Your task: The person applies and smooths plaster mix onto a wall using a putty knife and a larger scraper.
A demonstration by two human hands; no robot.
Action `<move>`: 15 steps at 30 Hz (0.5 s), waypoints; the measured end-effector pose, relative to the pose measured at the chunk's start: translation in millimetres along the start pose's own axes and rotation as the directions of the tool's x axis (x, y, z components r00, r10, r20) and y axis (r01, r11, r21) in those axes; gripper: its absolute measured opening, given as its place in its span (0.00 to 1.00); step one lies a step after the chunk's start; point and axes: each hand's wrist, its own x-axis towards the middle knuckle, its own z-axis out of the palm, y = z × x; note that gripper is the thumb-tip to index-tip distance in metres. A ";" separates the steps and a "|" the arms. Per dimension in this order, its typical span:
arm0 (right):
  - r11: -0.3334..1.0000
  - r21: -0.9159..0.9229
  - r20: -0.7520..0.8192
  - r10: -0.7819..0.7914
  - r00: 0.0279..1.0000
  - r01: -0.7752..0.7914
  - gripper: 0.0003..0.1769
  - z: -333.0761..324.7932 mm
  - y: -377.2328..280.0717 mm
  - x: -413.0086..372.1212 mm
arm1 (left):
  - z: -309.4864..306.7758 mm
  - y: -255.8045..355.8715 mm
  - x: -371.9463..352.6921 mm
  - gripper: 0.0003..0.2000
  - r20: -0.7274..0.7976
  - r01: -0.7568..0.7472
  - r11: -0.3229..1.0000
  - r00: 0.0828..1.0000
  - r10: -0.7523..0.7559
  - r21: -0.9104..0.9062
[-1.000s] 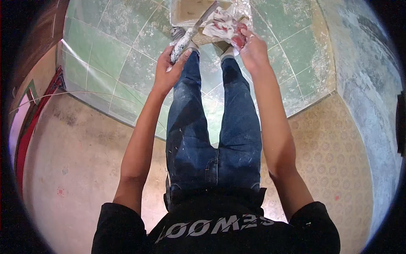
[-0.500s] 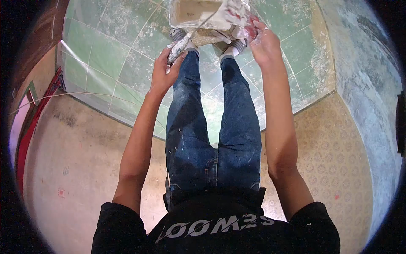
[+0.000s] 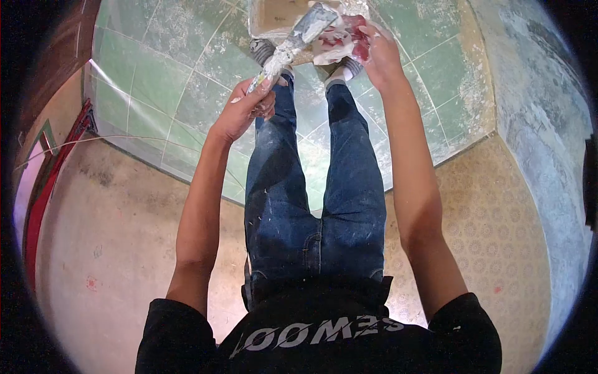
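Flat-bladed tool [image 3: 280, 59], coated in white material: handle within the curled fingers of the left hand [image 3: 252, 103], which are closed round it; blade slanting up and beyond the fingertips, toward the right hand [image 3: 381, 56]. Red-and-white smeared piece [image 3: 341, 42], material indeterminate: pinched at its edge by the fingers of the right hand, beside the blade. Open container [image 3: 272, 17]: beyond the fingers of both hands. Striped footwear [image 3: 353, 66]: below the smeared piece. Green tiled floor [image 3: 430, 81], white-marked: beneath, extending outward past the fingers on either side.
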 end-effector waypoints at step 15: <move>0.961 -0.271 0.328 0.151 0.933 -0.060 0.13 1.6 -9.3 23.8 | -15.6 -5.4 4.1 0.16 0.095 0.118 0.993 0.988 -0.118 0.007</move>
